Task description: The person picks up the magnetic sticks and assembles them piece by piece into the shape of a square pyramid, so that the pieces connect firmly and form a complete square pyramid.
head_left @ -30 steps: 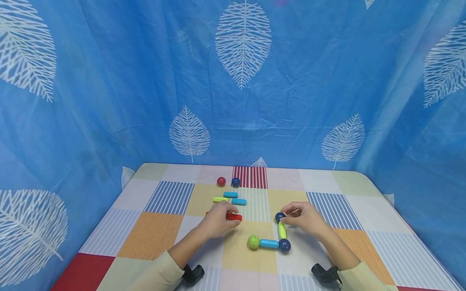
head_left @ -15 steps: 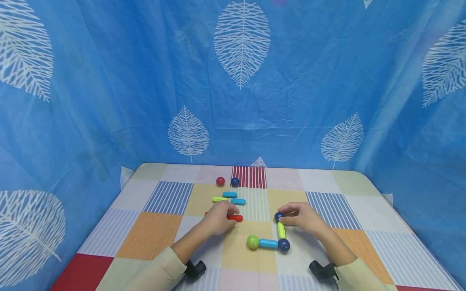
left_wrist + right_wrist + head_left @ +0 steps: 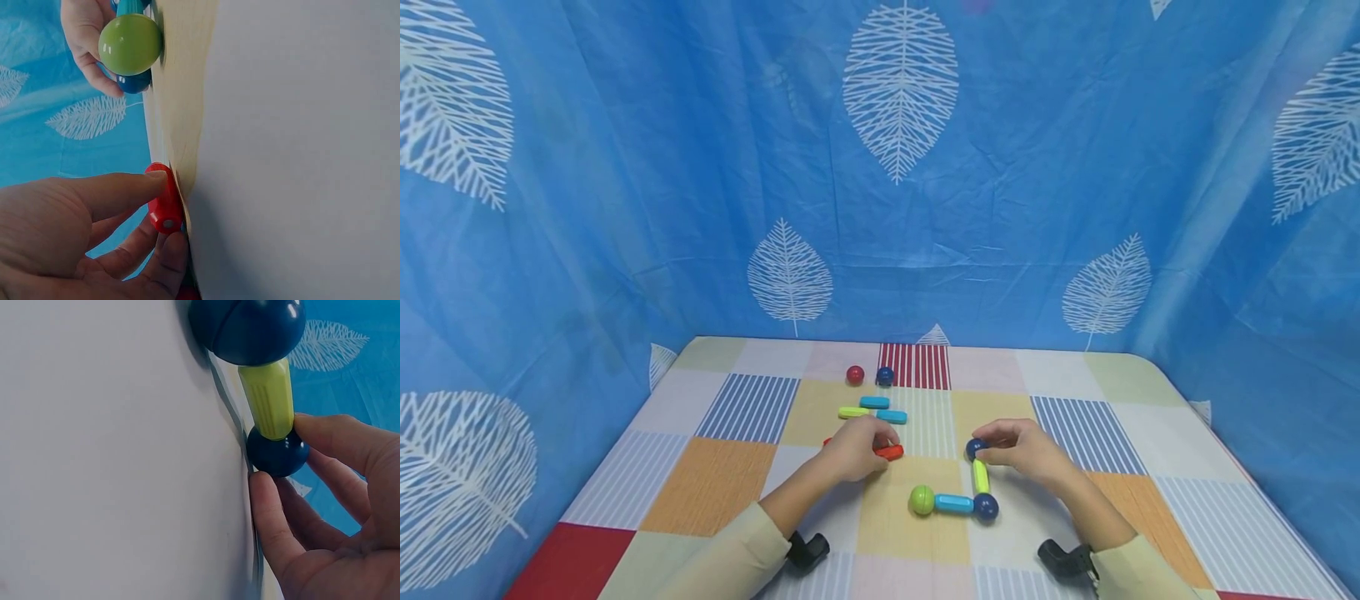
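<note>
My left hand (image 3: 853,450) pinches a short red rod (image 3: 891,452) between thumb and fingers, low over the tablecloth. Its end with a small grey dot shows in the left wrist view, the thumb lying along the rod (image 3: 165,203). At the right, my right hand (image 3: 1024,450) grips a dark blue ball (image 3: 975,448) with thumb and fingertips. From that ball a yellow-green rod (image 3: 981,477) runs to a second dark blue ball (image 3: 986,507). A light blue rod (image 3: 953,503) joins this corner to a green ball (image 3: 922,500), making an L shape.
Behind the left hand lie two light blue rods (image 3: 875,402) and another yellow-green rod (image 3: 853,412). Farther back are a red ball (image 3: 855,375) and a dark blue ball (image 3: 885,376). Another red piece (image 3: 827,442) peeks out beside the left hand. Blue curtains surround the patchwork-covered table (image 3: 715,483).
My left hand has shifted slightly right with the red rod, whose near end now tilts a little differently. The right hand and the joined L shape stay almost where they were.
</note>
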A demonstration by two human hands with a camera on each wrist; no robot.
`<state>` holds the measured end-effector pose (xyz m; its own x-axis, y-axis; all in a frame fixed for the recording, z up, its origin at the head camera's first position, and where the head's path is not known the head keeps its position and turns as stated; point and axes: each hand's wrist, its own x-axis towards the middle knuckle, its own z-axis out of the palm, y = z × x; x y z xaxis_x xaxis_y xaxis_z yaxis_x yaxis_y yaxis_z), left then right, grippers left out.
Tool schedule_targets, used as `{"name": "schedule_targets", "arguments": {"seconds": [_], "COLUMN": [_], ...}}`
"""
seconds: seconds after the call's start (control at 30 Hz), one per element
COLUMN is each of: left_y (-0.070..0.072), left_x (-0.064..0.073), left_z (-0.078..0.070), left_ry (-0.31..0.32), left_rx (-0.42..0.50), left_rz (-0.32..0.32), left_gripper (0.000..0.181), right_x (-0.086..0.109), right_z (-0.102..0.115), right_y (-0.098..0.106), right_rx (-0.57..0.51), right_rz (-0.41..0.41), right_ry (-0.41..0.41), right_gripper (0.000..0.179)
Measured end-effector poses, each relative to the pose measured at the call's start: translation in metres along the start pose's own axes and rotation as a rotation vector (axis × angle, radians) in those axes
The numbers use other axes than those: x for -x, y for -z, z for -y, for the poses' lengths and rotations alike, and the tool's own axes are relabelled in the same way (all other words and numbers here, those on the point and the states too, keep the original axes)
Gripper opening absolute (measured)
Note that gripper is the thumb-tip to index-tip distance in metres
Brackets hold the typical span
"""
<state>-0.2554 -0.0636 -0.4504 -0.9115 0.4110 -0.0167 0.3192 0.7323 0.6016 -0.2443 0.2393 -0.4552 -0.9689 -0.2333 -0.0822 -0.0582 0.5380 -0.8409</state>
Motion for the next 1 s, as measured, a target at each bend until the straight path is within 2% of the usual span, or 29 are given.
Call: {"name": "schedule_targets", "arguments": {"seconds": [0.27, 0.53, 0.87, 1.0], "left_y": [0.000, -0.001, 0.001, 0.001], "left_x": [-0.002, -0.004, -0.009, -0.013], "left_z": [-0.002, -0.002, -0.003, -0.003], "left_ry": [-0.029, -0.014, -0.083, -0.143], "left_rx": [-0.013, 0.022, 0.042, 0.094], "left_rz": [0.013, 0.047, 0.090, 0.113], "left_gripper": [0.026, 0.023, 0.022, 0.022], "right_x": [0.001, 0.000, 0.000, -0.001], "right_z": [-0.004, -0.005, -0.004, -0.005], "right_y": [0.000, 0.000, 0.001, 0.001], "right_rx": [-0.032, -0.027, -0.027, -0.036], "right_rz": [0.004, 0.004, -0.002, 0.002], "right_ry": [0.005, 0.001, 0.001, 0.002], "right_gripper": [0.035, 0.035, 0.036, 0.036]}}
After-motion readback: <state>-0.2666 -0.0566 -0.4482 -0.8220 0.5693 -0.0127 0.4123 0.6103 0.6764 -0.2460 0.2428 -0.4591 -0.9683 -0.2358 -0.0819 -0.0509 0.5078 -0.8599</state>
